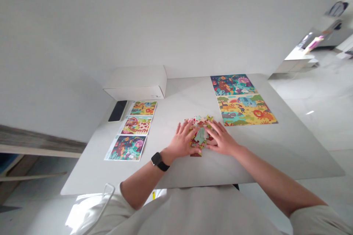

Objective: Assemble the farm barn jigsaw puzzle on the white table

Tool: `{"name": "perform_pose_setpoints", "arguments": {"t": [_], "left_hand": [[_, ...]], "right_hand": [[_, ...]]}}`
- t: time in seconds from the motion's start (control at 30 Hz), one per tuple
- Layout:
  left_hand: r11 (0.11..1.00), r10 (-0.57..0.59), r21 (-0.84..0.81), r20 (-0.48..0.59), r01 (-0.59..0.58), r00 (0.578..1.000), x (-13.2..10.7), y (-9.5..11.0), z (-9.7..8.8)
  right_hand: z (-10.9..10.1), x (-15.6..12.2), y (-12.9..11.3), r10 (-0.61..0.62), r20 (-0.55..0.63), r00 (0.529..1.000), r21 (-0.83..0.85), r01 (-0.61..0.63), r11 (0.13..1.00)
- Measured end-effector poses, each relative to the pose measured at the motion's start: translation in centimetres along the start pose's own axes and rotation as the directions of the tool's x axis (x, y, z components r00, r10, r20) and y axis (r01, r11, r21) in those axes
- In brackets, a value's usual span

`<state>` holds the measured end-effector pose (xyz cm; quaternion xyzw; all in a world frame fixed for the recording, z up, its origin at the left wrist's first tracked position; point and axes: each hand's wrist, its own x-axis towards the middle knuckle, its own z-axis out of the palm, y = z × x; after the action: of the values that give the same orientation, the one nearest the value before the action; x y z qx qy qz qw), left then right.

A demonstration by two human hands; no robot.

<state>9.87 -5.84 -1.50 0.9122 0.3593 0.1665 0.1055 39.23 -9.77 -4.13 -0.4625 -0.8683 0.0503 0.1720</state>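
Observation:
A heap of loose colourful puzzle pieces [200,132] lies in the middle of the white table [289,150]. My left hand [183,140], with a black watch on its wrist, lies flat on the left side of the heap, fingers spread. On the right side of the heap rests my right hand [220,138], its fingers stretched out over the pieces. Neither hand grips a piece that I can see.
Two finished puzzles [239,99] lie at the far right of the table. Three picture cards [135,126] lie in a column at the left, beside a black phone [118,110]. A white box [136,82] stands at the back by the wall.

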Motion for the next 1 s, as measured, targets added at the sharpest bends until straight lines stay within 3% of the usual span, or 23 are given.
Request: {"name": "perform_pose_setpoints", "arguments": {"t": [0.13,0.27,0.43,0.57,0.67,1.0], "left_hand": [[0.997,0.007,0.081,0.109,-0.016,0.994,-0.9,0.8,1.3],[0.996,-0.016,0.089,0.123,0.005,0.992,0.9,-1.5,1.2],[0.993,-0.058,0.108,0.066,0.05,0.996,2.5,-4.2,0.1],[0.975,-0.163,0.155,0.006,0.16,0.987,2.9,-4.5,0.7],[0.973,-0.157,0.172,0.009,0.153,0.988,3.8,-5.7,1.3],[0.991,0.012,0.133,0.072,-0.021,0.997,12.4,-16.6,-1.0]], "right_hand": [[0.5,0.6,0.7,-0.045,0.062,0.997,-0.024,0.046,0.999],[0.9,2.9,2.2,-0.051,0.062,0.997,-0.035,0.053,0.998],[1.1,6.3,3.6,-0.017,0.049,0.999,-0.048,0.019,0.999],[1.6,9.0,4.3,0.003,0.021,1.0,-0.059,-0.002,0.998],[2.0,10.8,4.9,0.006,0.005,1.0,-0.074,-0.006,0.997],[2.6,18.6,10.7,0.031,0.068,0.997,-0.116,-0.023,0.993]]}}
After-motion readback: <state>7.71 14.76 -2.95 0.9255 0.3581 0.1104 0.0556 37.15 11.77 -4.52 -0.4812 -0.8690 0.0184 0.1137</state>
